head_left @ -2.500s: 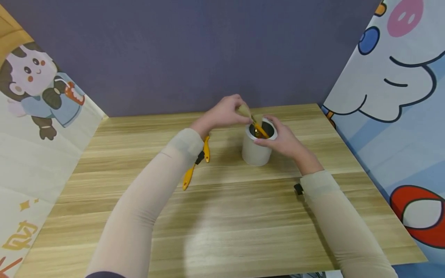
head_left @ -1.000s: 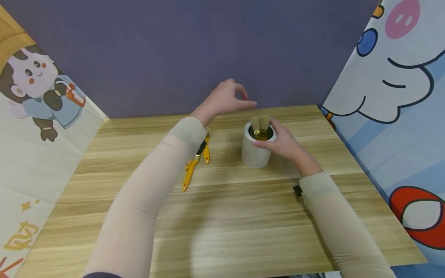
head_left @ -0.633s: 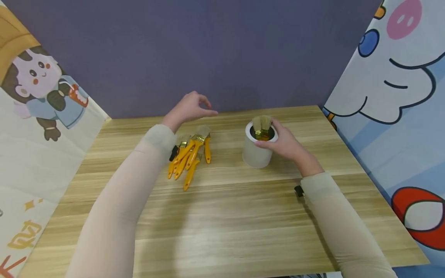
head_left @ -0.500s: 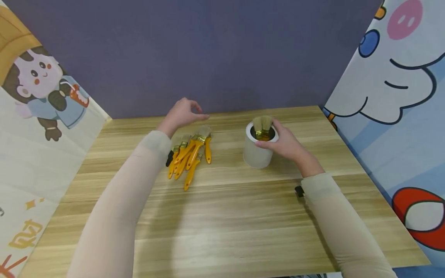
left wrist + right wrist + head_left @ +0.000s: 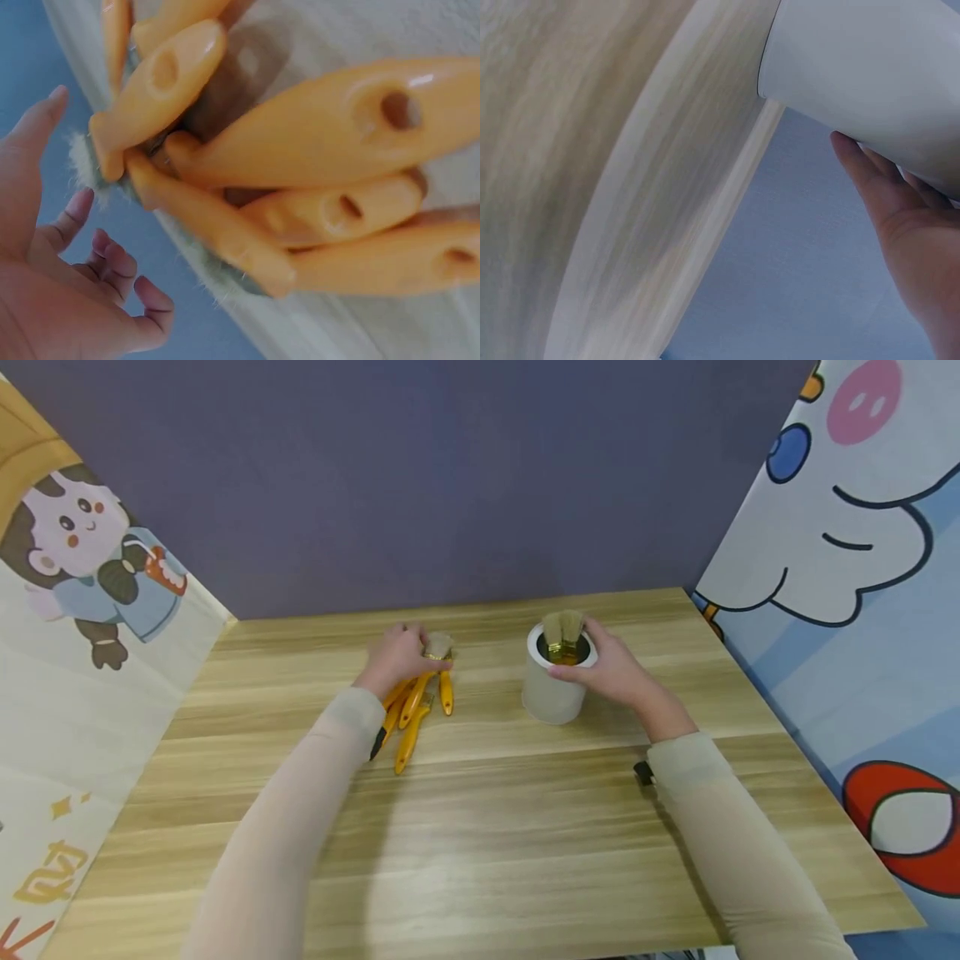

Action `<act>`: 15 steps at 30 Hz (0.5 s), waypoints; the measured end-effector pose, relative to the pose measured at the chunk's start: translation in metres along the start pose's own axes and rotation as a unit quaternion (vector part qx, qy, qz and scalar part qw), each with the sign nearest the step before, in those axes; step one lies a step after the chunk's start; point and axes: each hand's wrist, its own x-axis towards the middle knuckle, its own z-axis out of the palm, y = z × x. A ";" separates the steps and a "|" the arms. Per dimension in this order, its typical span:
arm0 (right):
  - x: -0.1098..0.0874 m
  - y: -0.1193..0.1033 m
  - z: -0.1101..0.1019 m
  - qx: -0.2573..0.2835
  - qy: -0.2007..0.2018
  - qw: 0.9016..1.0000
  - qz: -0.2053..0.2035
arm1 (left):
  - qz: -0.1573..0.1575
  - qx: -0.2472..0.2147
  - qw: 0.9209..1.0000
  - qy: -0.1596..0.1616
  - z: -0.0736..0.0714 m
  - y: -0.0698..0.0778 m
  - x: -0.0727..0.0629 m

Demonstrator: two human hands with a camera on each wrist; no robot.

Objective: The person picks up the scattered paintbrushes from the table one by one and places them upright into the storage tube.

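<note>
My left hand (image 5: 396, 657) is over a pile of paintbrushes with yellow handles (image 5: 414, 702) on the table. In the left wrist view its thumb and fingers (image 5: 71, 214) are spread apart, close to the pale bristles of a brush (image 5: 156, 97). Several handles with hanging holes overlap there. To the right, my right hand (image 5: 617, 667) grips a white cylindrical pot (image 5: 552, 695) near its rim, thumb in front. Pale bristles of paintbrushes (image 5: 562, 628) stick up out of the pot; their handles are mostly hidden inside. The right wrist view shows fingers (image 5: 870, 176) along the pot's side.
The wood-grain table (image 5: 480, 827) meets a dark purple-grey panel (image 5: 450, 485) at the back. Cartoon-printed walls (image 5: 817, 635) stand at both sides. One brush handle (image 5: 407, 747) points toward the front of the pile.
My left hand let go of a paintbrush, bristles up in the pot, then moved left and down to the pile. My right hand has kept its grip on the pot.
</note>
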 end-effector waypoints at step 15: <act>-0.001 -0.003 0.001 -0.003 -0.001 1.000 0.010 | -0.045 0.021 0.999 0.014 0.013 -0.001 0.001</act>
